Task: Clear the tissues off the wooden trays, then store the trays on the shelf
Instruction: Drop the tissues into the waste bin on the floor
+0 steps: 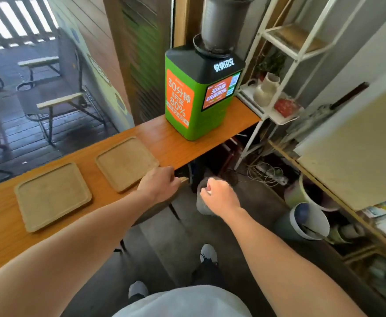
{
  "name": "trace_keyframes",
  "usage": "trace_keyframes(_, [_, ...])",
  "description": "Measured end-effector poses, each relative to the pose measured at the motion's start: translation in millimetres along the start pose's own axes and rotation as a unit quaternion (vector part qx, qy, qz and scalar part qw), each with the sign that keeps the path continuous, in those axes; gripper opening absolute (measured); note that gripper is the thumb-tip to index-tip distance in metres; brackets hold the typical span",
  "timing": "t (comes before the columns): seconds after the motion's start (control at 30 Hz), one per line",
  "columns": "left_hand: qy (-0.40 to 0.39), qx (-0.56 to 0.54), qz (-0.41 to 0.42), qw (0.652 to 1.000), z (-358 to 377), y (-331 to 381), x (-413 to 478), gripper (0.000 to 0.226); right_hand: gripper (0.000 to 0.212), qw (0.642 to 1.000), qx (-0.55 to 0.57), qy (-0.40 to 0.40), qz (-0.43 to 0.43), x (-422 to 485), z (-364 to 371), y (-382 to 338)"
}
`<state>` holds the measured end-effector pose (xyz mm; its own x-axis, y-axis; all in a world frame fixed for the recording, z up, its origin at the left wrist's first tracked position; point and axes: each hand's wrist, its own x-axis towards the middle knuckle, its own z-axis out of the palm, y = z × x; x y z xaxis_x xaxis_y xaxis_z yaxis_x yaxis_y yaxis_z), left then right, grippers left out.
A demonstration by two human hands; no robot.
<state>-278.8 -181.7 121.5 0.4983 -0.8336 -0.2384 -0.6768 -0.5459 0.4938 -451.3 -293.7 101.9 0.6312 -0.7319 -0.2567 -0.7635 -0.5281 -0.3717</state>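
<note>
Two bare wooden trays lie on the orange counter [0,225]: the left tray [52,195] and the right tray [127,163], neither with a tissue on it. My left hand [157,185] rests at the counter's front edge, touching the right tray's near corner; its fingers curl downward out of sight. My right hand [219,197] is a closed fist, with a bit of white tissue [207,191] showing between the fingers. It hovers above a grey bin [202,208] on the floor. The white metal shelf [290,56] stands at the right end of the counter.
A green charging kiosk [194,94] with a grey plant pot [221,21] on top occupies the counter's far end. Vases and a red item sit on the shelf's lower level. Buckets [311,220], cables and boards crowd the floor at right. My feet are below.
</note>
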Motion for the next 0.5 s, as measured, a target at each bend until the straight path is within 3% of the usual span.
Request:
trace_keyframes(0.3, [-0.088, 0.045, 0.029, 0.995, 106.5, 148.1, 85.3, 0.016, 0.02, 0.998, 0.008, -0.011, 0.065, 24.3, -46.6, 170.7])
trace_keyframes(0.5, [-0.145, 0.046, -0.018, 0.988, 181.2, 172.7, 113.2, 0.022, 0.024, 0.986, 0.005, -0.062, 0.155, 41.7, -47.8, 263.6])
